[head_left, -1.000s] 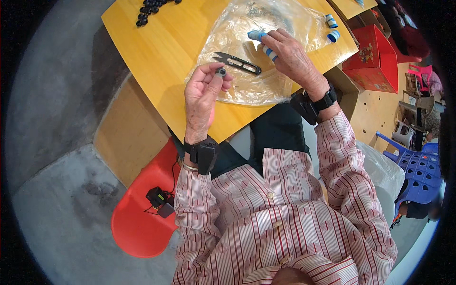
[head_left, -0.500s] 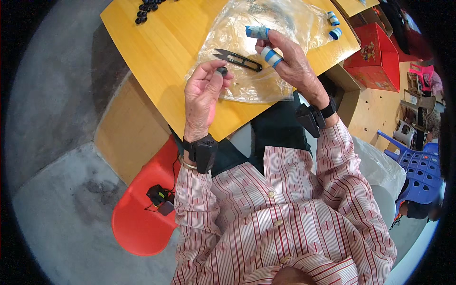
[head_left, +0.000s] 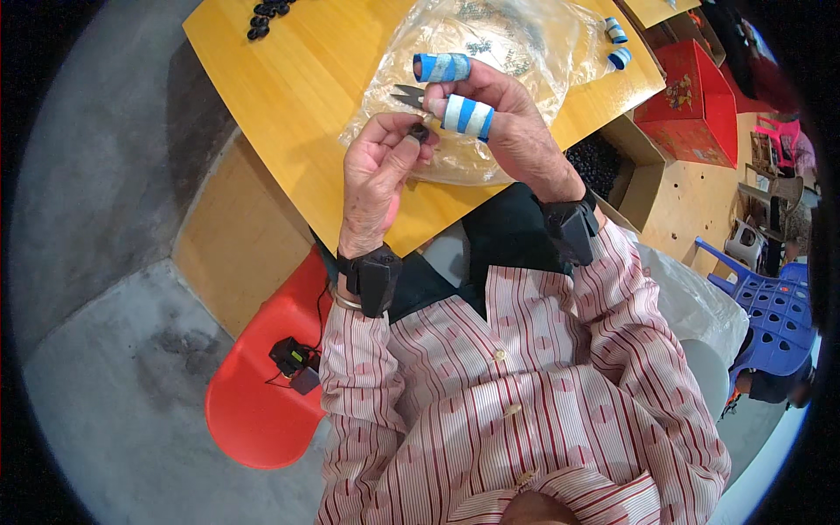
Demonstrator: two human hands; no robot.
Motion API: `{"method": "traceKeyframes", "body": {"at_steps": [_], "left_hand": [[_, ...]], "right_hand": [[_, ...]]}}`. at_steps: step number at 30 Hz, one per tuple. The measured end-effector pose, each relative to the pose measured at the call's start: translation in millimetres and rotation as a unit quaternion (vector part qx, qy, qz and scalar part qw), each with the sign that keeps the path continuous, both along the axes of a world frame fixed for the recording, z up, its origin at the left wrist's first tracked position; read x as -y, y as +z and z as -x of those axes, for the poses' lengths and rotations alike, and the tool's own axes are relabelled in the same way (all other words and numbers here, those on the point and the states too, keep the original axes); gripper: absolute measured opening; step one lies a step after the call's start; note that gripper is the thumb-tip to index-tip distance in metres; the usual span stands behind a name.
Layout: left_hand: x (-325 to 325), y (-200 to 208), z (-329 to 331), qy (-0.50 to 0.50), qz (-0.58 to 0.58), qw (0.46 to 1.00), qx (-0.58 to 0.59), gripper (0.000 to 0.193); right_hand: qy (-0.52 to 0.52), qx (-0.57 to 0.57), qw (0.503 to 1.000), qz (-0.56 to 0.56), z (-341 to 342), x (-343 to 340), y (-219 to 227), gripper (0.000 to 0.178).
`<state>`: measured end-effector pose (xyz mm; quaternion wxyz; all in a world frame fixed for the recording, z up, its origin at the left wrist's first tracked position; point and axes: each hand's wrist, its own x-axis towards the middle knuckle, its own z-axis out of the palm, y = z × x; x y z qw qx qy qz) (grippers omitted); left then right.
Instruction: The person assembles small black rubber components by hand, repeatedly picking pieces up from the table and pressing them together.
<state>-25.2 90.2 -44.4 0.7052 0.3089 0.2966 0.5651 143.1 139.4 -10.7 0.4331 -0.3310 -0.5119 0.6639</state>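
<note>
My left hand (head_left: 374, 175) pinches a small dark round piece (head_left: 419, 133) between thumb and fingertips, above the near edge of the yellow table. Close to it on the right is my right hand (head_left: 518, 118), its thumb and forefinger wrapped in blue and white tape (head_left: 468, 117) and held apart, with nothing visible between them. Beneath the right hand, black thread snips (head_left: 408, 96) lie on a clear plastic bag (head_left: 376, 96); only their blades show, and the handles are hidden.
Several dark round pieces (head_left: 260, 26) lie at the table's (head_left: 289, 96) far left. Two blue and white tape rolls (head_left: 618, 59) sit at the far right. Right of the table are a box of dark pieces (head_left: 643, 166) and a red box (head_left: 687, 101). A red chair (head_left: 254, 411) stands at the left.
My right hand has moved left and nearer to my left hand, covering the snips' handles. The dark piece has turned slightly in my left fingers. The box of dark pieces is now more visible.
</note>
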Motion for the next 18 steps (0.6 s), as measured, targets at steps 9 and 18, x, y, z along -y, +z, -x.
{"method": "traceKeyframes", "body": {"at_steps": [9,18], "left_hand": [[2.3,0.7,-0.6,0.002,0.002,1.000,-0.007,0.022],[0.6,3.8,-4.7,0.012,0.002,1.000,-0.001,0.023]], "right_hand": [[0.050,-0.010,0.999,0.019,3.4,4.2,4.7,0.032],[0.045,0.026,0.998,0.035,-3.1,2.6,10.4,0.033]]}}
